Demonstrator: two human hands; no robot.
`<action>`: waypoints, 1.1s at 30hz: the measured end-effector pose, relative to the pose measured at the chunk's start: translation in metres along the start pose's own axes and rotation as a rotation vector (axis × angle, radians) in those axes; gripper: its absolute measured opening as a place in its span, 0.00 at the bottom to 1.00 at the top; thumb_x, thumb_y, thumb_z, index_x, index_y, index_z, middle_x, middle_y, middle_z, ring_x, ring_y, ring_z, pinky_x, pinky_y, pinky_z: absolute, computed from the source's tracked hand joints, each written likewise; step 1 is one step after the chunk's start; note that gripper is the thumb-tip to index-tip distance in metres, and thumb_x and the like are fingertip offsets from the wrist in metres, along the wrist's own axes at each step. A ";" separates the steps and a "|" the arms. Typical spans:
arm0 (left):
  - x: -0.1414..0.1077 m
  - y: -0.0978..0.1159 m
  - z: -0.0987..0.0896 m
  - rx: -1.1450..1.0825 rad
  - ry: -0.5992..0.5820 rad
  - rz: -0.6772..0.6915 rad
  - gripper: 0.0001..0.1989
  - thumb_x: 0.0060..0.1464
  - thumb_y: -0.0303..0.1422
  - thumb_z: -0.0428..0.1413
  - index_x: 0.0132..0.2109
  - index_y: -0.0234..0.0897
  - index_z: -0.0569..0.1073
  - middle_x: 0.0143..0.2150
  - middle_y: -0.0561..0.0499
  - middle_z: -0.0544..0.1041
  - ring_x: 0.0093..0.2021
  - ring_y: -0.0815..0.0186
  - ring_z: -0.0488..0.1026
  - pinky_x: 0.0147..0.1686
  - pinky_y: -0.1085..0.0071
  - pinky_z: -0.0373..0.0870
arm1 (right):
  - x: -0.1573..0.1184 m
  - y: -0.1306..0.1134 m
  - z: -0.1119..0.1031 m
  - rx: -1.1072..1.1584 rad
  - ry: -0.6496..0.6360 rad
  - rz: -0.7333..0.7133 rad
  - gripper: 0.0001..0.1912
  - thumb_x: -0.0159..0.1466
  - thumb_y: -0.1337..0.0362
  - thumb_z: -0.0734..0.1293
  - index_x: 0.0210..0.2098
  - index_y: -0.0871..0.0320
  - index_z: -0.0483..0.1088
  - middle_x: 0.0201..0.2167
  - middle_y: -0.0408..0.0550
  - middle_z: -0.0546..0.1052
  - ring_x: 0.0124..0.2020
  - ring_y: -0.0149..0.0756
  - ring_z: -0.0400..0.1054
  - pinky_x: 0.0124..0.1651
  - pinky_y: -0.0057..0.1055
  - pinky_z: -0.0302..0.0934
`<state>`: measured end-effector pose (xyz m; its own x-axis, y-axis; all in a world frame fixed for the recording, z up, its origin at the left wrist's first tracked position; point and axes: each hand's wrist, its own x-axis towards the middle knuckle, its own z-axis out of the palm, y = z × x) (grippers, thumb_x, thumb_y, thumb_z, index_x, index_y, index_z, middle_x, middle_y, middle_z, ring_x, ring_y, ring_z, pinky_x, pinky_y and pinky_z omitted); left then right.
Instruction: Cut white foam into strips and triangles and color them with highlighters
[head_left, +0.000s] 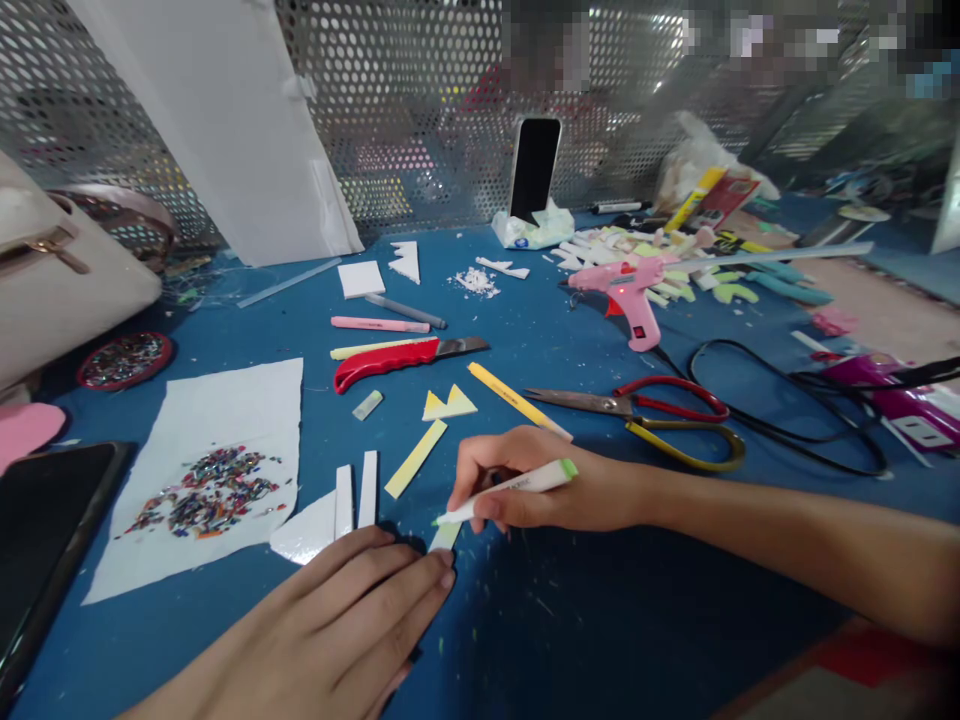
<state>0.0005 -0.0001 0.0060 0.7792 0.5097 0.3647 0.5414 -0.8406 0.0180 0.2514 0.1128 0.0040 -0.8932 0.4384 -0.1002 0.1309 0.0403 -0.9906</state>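
My right hand [517, 480] is closed on a white marker with a green end [529, 482], its tip touching a small pale-green strip [445, 537]. Beside that strip, my left hand [367, 600] lies flat with its fingers extended, the fingertips at the strip's lower end. Two white strips [367, 488] and a white curved piece [311, 530] lie just beyond my left fingers. A yellow-green strip [416, 459] rests above, near a yellow-tipped zigzag piece [450, 403]. The yellow marker [517, 400] is behind my right hand.
A red-handled knife [390, 362] and open scissors [637, 405] lie behind the hands. Further right are a pink glue gun [626, 292] and its cables. Paper with coloured bits [262, 400] and a dark phone [52, 540] are at left; another phone [535, 170] stands behind.
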 end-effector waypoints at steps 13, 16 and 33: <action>0.001 -0.002 -0.003 0.010 -0.007 0.017 0.19 0.76 0.32 0.41 0.56 0.39 0.78 0.54 0.60 0.80 0.52 0.71 0.74 0.70 0.73 0.46 | 0.000 0.001 0.001 0.047 -0.010 -0.013 0.20 0.71 0.51 0.65 0.33 0.63 0.70 0.27 0.45 0.74 0.26 0.27 0.70 0.28 0.20 0.63; 0.001 -0.001 -0.003 0.017 0.005 0.018 0.20 0.76 0.31 0.41 0.55 0.39 0.78 0.54 0.60 0.80 0.52 0.71 0.74 0.69 0.73 0.48 | 0.000 0.002 0.000 0.015 0.011 -0.003 0.17 0.70 0.52 0.67 0.38 0.62 0.71 0.31 0.46 0.76 0.30 0.28 0.71 0.31 0.21 0.65; -0.004 0.003 0.002 -0.020 -0.002 -0.009 0.18 0.75 0.32 0.42 0.57 0.38 0.76 0.56 0.58 0.79 0.54 0.70 0.72 0.70 0.72 0.45 | 0.002 0.002 0.001 0.045 0.031 -0.038 0.22 0.70 0.48 0.65 0.34 0.63 0.70 0.29 0.46 0.74 0.28 0.27 0.70 0.30 0.21 0.63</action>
<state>-0.0005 -0.0044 0.0025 0.7751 0.5176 0.3624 0.5420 -0.8394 0.0397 0.2497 0.1131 0.0018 -0.8833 0.4648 -0.0607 0.0774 0.0169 -0.9969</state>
